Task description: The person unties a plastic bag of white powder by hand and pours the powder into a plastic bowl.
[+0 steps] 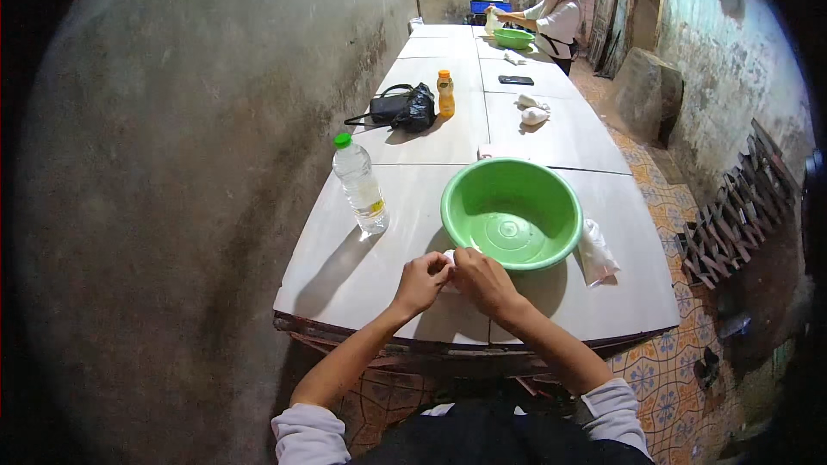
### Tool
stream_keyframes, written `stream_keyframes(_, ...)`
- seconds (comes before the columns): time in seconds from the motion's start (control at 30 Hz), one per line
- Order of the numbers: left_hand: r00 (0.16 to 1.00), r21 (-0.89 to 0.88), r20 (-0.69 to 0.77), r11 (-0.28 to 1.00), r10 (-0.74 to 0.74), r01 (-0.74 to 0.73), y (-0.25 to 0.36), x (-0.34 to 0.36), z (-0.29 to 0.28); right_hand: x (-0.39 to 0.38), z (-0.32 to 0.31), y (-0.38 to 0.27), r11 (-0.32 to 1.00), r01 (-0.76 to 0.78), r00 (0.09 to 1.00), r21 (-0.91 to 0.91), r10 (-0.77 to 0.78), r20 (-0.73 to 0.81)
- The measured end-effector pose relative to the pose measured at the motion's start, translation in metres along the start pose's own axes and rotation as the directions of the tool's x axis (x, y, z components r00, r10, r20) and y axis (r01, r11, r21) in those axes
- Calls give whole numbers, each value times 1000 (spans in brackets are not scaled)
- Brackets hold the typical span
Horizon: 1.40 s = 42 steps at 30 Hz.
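Note:
My left hand (pixel 422 282) and my right hand (pixel 484 280) meet close together over the near part of the table, fingers pinched. Between them is a small white packet (pixel 449 256), mostly hidden by the fingers; its contents do not show. Just beyond my right hand stands a wide green plastic basin (pixel 510 215) with nothing in it. To the right of the basin a clear bag of white powder (pixel 598 253) lies against its side. A clear plastic bottle with a green cap (pixel 360 185) stands upright to the left, apart from my hands.
Farther along the white-tiled table (pixel 422 151) are a black bag (pixel 413 110), an orange bottle (pixel 445 95), white bags (pixel 534 114) and a phone (pixel 516 80). At the far end a person (pixel 560 17) handles a bag over another green basin (pixel 514 38). A wall runs along the left.

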<state>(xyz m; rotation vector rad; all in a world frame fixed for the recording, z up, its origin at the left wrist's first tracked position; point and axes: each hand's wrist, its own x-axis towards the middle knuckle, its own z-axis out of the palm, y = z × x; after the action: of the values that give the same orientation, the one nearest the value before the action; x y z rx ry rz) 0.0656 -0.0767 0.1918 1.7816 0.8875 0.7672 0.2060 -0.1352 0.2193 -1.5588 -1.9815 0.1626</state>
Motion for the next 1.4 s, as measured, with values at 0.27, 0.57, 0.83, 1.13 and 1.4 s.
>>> stream_keyframes(0.27, 988, 27, -33, 988, 150, -149, -4, -1, 2, 2, 14, 22, 986, 165, 985, -15, -166, -52)
stream_keyframes(0.57, 691, 507, 297, 504, 659, -699, 13, 15, -35, 20, -14, 38, 930, 37, 950, 366, -146, 275)
stream_keyframes(0.83, 477, 546, 409, 210, 778, -811, 6, 36, -35, 28, 1, 58, 879, 71, 926, 471, -233, 296)
stream_keyframes(1.13, 546, 618, 110, 372, 831, -692, -25, 30, -5, 24, 9, 63, 675, -84, 955, 733, -155, 252)
stream_keyframes(1.4, 609, 583, 174, 417, 774, -697, -2, 26, -19, 18, -13, 60, 485, -283, 915, 827, -120, 384)
